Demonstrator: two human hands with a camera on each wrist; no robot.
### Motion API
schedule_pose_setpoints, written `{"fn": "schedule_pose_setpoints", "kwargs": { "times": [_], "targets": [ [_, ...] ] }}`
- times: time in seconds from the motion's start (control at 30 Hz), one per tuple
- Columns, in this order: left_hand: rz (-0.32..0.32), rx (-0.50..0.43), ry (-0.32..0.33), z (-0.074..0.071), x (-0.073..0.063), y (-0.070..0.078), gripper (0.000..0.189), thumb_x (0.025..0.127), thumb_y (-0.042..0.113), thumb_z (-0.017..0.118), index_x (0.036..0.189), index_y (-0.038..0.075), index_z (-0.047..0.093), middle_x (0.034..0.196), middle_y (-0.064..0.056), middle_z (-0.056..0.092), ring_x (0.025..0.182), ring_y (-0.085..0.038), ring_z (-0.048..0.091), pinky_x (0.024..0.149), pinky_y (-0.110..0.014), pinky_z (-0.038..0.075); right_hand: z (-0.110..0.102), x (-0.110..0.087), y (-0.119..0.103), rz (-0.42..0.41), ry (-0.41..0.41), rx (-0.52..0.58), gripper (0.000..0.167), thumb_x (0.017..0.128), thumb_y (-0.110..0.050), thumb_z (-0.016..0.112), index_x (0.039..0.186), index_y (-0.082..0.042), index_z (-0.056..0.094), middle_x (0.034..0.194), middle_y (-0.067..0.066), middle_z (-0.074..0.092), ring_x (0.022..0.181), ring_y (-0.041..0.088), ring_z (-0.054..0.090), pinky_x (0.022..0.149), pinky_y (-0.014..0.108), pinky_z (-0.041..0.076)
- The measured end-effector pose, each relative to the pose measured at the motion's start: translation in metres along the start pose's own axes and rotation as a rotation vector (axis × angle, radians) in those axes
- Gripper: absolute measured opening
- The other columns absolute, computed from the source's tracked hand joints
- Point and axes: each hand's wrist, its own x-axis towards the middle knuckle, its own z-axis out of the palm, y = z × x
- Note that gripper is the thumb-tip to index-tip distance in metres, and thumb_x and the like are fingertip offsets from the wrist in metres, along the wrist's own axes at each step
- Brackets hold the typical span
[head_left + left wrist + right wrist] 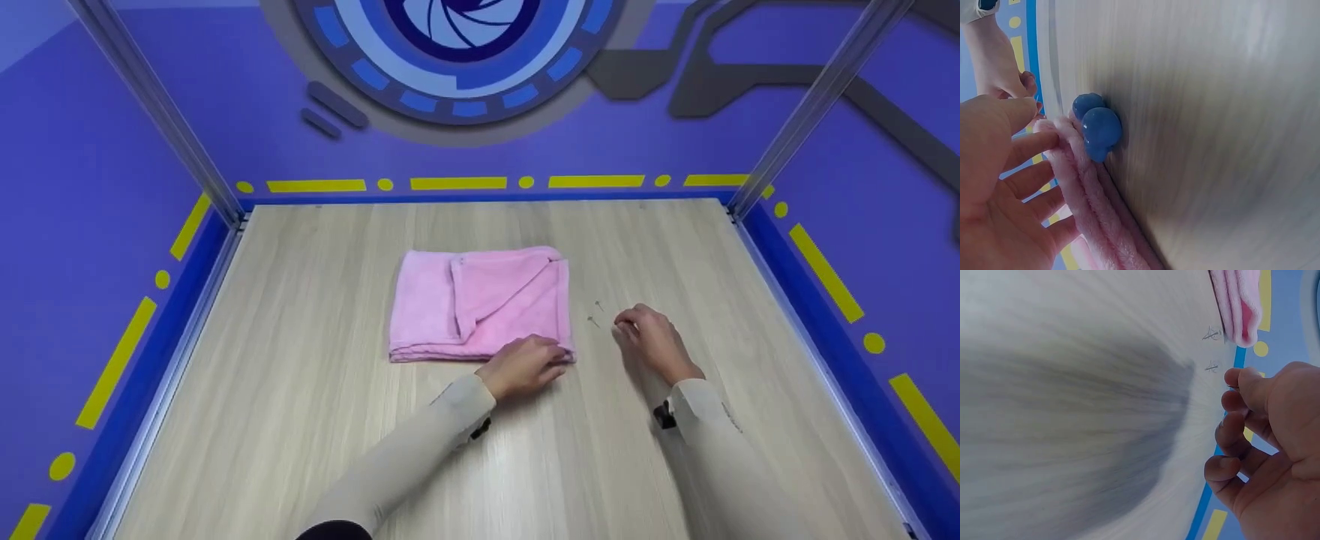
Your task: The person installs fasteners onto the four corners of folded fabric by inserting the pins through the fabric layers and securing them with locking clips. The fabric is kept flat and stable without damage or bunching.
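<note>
A folded pink plush blanket (420,300) lies on the wooden table, its top layer turned back at one corner. Over its near right corner is my left hand (523,367); in the left wrist view its rather straight fingers (1033,180) touch the blanket's folded edge. A glossy blue object of rounded lumps (1102,128) sits against that edge, hidden from the head view. To the right, my right hand (654,341) pinches a thin, dark pin (1232,387) between thumb and forefinger, mostly covered. Two small metal pins with wiry coils (1211,368) lie between blanket and right hand.
Bare wooden tabletop (300,420) surrounds the blanket. Blue-purple panels (525,154) with yellow markings stand behind and at both sides, joined by metal posts (814,112) at the back corners.
</note>
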Motion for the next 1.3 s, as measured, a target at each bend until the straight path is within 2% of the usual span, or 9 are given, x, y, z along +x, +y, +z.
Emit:
{"fn": "schedule_pose_setpoints", "kwargs": {
  "times": [0.17, 0.33, 0.5, 0.6, 0.87, 1.0, 1.13, 1.3],
  "targets": [
    [-0.001, 0.041, 0.008, 0.002, 0.001, 0.001, 0.03, 0.101, 0.024, 0.065, 0.129, 0.013, 0.072, 0.125, -0.002, 0.071, 0.111, -0.019, 0.068, 0.103, -0.031, 0.051, -0.001, 0.0, -0.001, 0.022, -0.02, 0.011, 0.009, 0.099, -0.005, 0.067, 0.105, -0.003, 0.073, 0.102, 0.011, 0.069, 0.091, 0.026, 0.064, 0.08, 0.047, 0.054],
    [-0.021, 0.015, 0.042, 0.003, 0.0, 0.0, 0.035, 0.103, 0.023, 0.062, 0.135, 0.01, 0.067, 0.132, -0.006, 0.068, 0.116, -0.021, 0.066, 0.104, -0.031, 0.05, -0.001, 0.0, -0.002, 0.01, -0.029, 0.033, 0.007, 0.097, -0.002, 0.067, 0.1, -0.006, 0.07, 0.097, 0.007, 0.067, 0.086, 0.022, 0.059, 0.075, 0.04, 0.05],
    [-0.089, -0.077, 0.065, 0.0, -0.002, -0.001, 0.043, 0.104, 0.02, 0.058, 0.144, 0.005, 0.058, 0.143, -0.011, 0.061, 0.13, -0.024, 0.059, 0.111, -0.033, 0.046, -0.002, 0.001, -0.003, -0.036, -0.009, 0.059, 0.003, 0.094, -0.002, 0.071, 0.096, -0.005, 0.072, 0.095, 0.006, 0.07, 0.082, 0.021, 0.06, 0.072, 0.04, 0.05],
    [-0.091, -0.147, 0.1, -0.003, -0.003, -0.002, 0.042, 0.104, 0.015, 0.058, 0.144, 0.002, 0.057, 0.144, -0.013, 0.06, 0.132, -0.026, 0.057, 0.114, -0.033, 0.043, -0.002, 0.001, -0.004, -0.04, 0.004, 0.069, 0.003, 0.094, -0.006, 0.073, 0.096, -0.004, 0.073, 0.096, 0.006, 0.072, 0.082, 0.021, 0.061, 0.073, 0.04, 0.051],
    [-0.088, -0.298, 0.213, -0.007, -0.005, -0.011, 0.042, 0.102, 0.01, 0.058, 0.143, 0.002, 0.058, 0.151, -0.014, 0.053, 0.141, -0.025, 0.048, 0.121, -0.032, 0.032, 0.001, 0.004, -0.009, -0.042, 0.116, 0.075, 0.022, 0.098, -0.011, 0.071, 0.119, -0.006, 0.065, 0.1, 0.01, 0.076, 0.079, 0.023, 0.065, 0.071, 0.044, 0.053],
    [-0.113, -0.367, 0.29, -0.01, -0.007, -0.014, 0.043, 0.1, 0.007, 0.06, 0.142, -0.003, 0.057, 0.148, -0.016, 0.055, 0.14, -0.026, 0.05, 0.119, -0.031, 0.034, 0.001, 0.007, -0.016, -0.049, 0.154, 0.095, 0.013, 0.097, -0.012, 0.072, 0.107, -0.005, 0.07, 0.098, 0.01, 0.077, 0.081, 0.024, 0.068, 0.073, 0.045, 0.055],
    [-0.158, -0.401, 0.338, -0.012, -0.009, -0.016, 0.045, 0.1, 0.01, 0.062, 0.142, -0.004, 0.056, 0.147, -0.015, 0.057, 0.138, -0.026, 0.052, 0.119, -0.031, 0.035, 0.0, 0.011, -0.025, -0.098, 0.175, 0.106, 0.007, 0.095, -0.012, 0.075, 0.098, -0.005, 0.074, 0.093, 0.008, 0.076, 0.078, 0.022, 0.068, 0.071, 0.044, 0.056],
    [-0.177, -0.427, 0.377, -0.012, -0.011, -0.017, 0.043, 0.102, 0.012, 0.061, 0.142, -0.004, 0.057, 0.147, -0.014, 0.057, 0.138, -0.026, 0.052, 0.118, -0.03, 0.037, 0.0, 0.015, -0.032, -0.221, 0.242, 0.098, 0.006, 0.089, -0.008, 0.08, 0.094, -0.004, 0.077, 0.09, 0.007, 0.076, 0.073, 0.019, 0.067, 0.066, 0.042, 0.057]
  ]
}}
